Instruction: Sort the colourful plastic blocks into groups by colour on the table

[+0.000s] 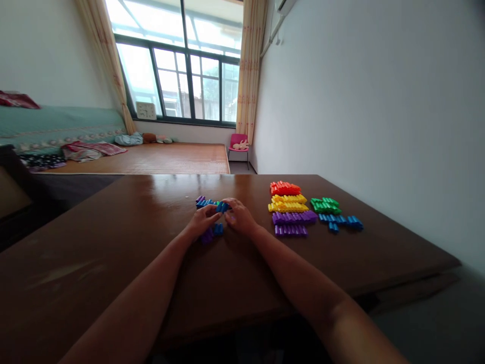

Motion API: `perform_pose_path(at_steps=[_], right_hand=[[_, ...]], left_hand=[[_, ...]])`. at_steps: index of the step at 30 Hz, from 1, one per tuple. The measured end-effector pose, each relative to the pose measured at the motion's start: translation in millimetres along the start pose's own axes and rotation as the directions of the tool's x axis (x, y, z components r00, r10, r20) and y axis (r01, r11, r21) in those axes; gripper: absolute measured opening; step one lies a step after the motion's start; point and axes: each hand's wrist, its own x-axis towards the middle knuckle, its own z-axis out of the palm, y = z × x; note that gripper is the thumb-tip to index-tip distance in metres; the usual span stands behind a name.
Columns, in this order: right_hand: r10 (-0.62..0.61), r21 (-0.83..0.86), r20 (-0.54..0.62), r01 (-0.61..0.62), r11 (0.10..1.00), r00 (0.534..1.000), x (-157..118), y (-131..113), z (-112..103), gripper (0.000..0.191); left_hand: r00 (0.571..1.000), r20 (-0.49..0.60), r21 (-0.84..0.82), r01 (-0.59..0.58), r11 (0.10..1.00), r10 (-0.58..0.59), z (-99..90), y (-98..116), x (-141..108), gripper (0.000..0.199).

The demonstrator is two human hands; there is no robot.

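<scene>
Small ridged plastic pieces lie in the middle of the table, around both hands. A blue ridged plastic piece (222,207) is pinched between the fingertips of my left hand (202,221) and my right hand (240,218). Just behind it, a row of blue pieces (204,203) with a bit of green lies beside a purple piece (200,198). Under and beside my left hand are another purple piece (207,236) and a small blue piece (218,229). My right fingertips are partly hidden behind the held piece.
To the right lie grouped orange-red pieces (285,188), yellow pieces (288,203), purple pieces (293,218), green pieces (326,205) and blue pieces (333,219). The brown table (125,253) reaches toward a bed (182,157), a pink chair (238,141) and a white wall (359,111).
</scene>
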Motion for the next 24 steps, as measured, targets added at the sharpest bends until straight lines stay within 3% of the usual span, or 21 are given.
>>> perform_pose_path(at_steps=[5,9,13,16,18,19,22,24], right_hand=[[-0.026,0.045,0.055,0.024,0.999,0.998,-1.3,-7.4,-7.4,0.041],[0.124,0.084,-0.033,-0.121,0.989,0.992,-5.7,3.5,-41.1,0.044],[0.336,0.096,-0.117,-0.326,0.94,0.935,-45.1,35.6,-124.1,0.043],[0.476,-0.041,-0.249,-0.5,0.865,0.843,-109.6,71.4,-207.7,0.045],[0.557,-0.165,-0.355,-0.637,0.753,0.751,-161.5,101.7,-260.0,0.049],[0.583,-0.213,-0.361,-0.673,0.708,0.728,-186.8,118.3,-282.0,0.049],[0.661,-0.297,-0.312,-0.731,0.614,0.682,-247.2,164.6,-323.4,0.043],[0.658,-0.334,-0.281,-0.714,0.616,0.699,-267.2,181.4,-329.6,0.041]], left_hand=[[0.996,0.051,-0.072,0.075,0.995,-0.071,-3.0,8.3,-6.1,0.056],[0.996,-0.044,-0.034,0.076,0.997,-0.078,-9.1,10.0,-7.4,0.059],[0.986,-0.146,-0.019,0.084,0.996,-0.086,-16.9,6.2,-4.4,0.065],[0.983,-0.163,-0.025,0.086,0.996,-0.089,-18.0,5.7,-2.4,0.065],[0.98,-0.179,-0.024,0.081,0.996,-0.085,-17.4,6.7,-1.1,0.063],[0.978,-0.194,-0.025,0.077,0.997,-0.08,-17.4,7.1,-0.3,0.061],[0.963,-0.259,-0.019,0.068,0.997,-0.071,-20.1,5.6,1.7,0.054],[0.95,-0.306,-0.005,0.07,0.998,-0.068,-23.2,2.7,1.6,0.049]])
